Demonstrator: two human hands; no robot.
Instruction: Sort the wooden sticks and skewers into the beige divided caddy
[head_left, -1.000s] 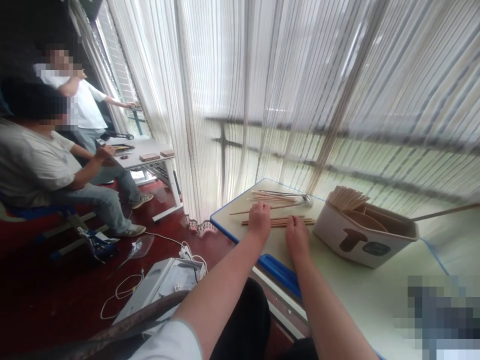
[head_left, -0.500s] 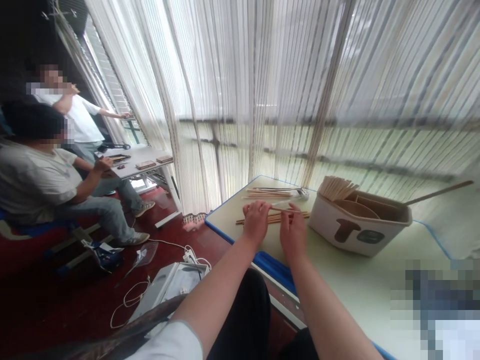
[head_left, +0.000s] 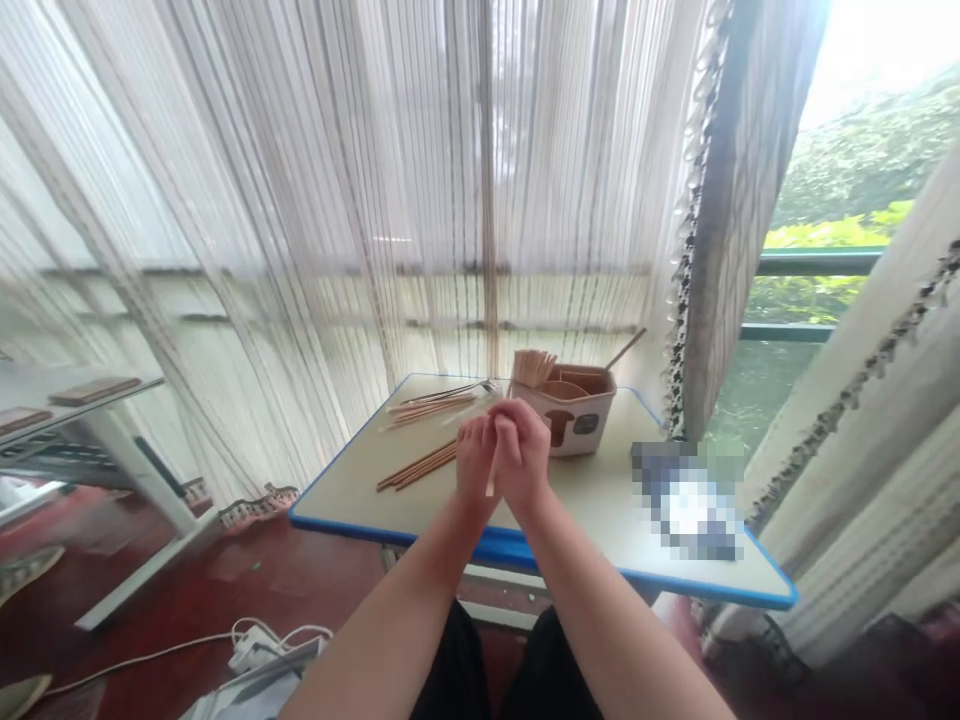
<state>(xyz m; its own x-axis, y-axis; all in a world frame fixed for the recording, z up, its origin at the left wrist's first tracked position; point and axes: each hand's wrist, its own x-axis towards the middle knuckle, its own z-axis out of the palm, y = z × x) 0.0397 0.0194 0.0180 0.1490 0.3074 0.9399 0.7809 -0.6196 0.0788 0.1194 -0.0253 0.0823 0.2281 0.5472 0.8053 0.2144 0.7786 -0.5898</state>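
Between the curled left hand [head_left: 475, 455] and right hand [head_left: 523, 445], both gripping it, lies a pale stick [head_left: 490, 488].

Head view: the single camera sits at the wearer's head, above and behind the left hand [head_left: 476, 458] and right hand [head_left: 524, 447]. It faces forward and down across the table [head_left: 352, 470]. Hands register near, at centre; the curtain [head_left: 315, 200] backs the field.
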